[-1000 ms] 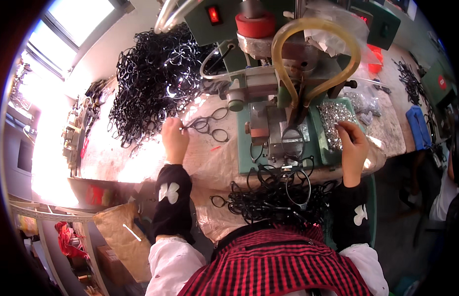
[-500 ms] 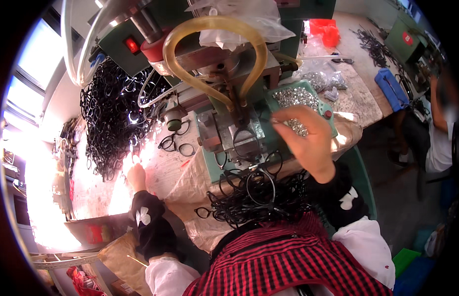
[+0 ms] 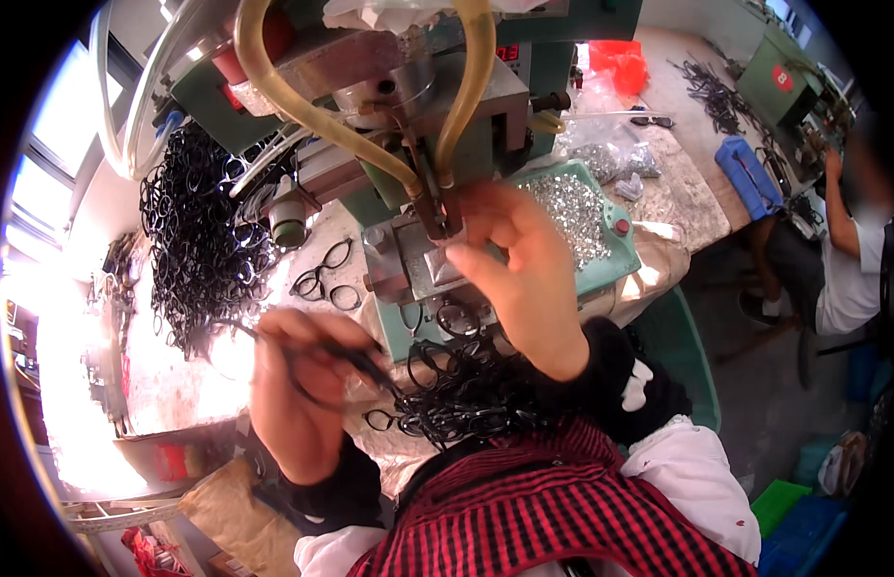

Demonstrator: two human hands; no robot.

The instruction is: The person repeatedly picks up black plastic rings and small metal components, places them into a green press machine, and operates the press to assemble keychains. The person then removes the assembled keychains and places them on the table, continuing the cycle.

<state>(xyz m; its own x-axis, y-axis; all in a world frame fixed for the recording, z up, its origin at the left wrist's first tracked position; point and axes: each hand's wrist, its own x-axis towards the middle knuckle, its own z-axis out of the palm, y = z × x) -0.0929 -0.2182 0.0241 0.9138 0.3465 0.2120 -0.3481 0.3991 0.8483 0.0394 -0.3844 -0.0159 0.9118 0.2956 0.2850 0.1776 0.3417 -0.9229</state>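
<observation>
My left hand is closed around a black eyeglass frame, blurred by motion, in front of the bench edge. My right hand reaches to the machine's metal fixture, just under the two upright tips fed by yellow hoses. Its thumb and forefinger curl together beside the tips; whatever is between them is too small to make out. Beside that hand lies a green tray of small shiny metal parts. A heap of black eyeglass frames rests at my lap, below the fixture.
A large heap of black frames covers the bench's left side. Loose frames lie near the machine. Bags of metal parts, a red bag and a blue holder are at the right. A co-worker sits far right.
My left hand has come from beside the left heap toward the middle, now with an eyeglass frame. My right hand has moved left from over the tray to the fixture. The view has shifted slightly.
</observation>
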